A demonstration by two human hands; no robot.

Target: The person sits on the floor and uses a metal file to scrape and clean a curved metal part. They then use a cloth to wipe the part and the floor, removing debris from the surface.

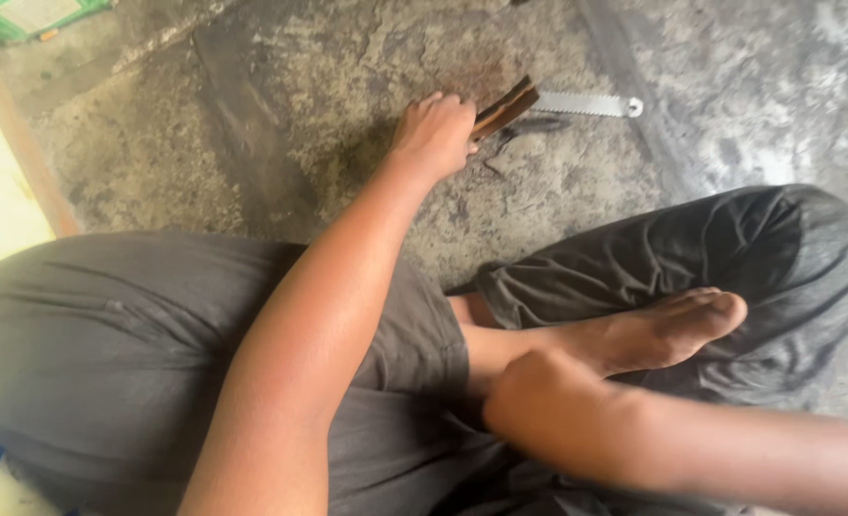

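1. The left hand (pixel 433 134) is stretched forward over the concrete floor (pixel 347 76). Its fingers (pixel 443 103) are curled tight around the brown wooden handle (pixel 505 107) of a small hand saw (pixel 558 103).

2. The saw lies low over the floor, just beyond the left hand. Its handle end is in the grip, and the toothed metal blade (pixel 586 103) points to the right of the view. A small hole marks the blade tip. Whether the blade touches the floor cannot be told.

3. A dark thin object (pixel 524 129) lies on the floor directly below the saw handle, close to the left hand. Its kind cannot be told.

4. The right hand (pixel 538 397) sits low in the view, against the ankle of a bare foot (pixel 672 330). The fingers are clenched into a loose fist. No object is visible in this hand; the palm side is hidden.

5. The person sits cross-legged on the floor in dark grey trousers (pixel 108 344). The bare foot rests on the opposite leg, sole turned upward.

6. The floor is rough, stained grey concrete with darker patches near the saw.

7. A yellowish board with a wooden edge (pixel 13 143) runs along the left border. A green item (pixel 22 17) lies in the top left corner, well apart from both hands.
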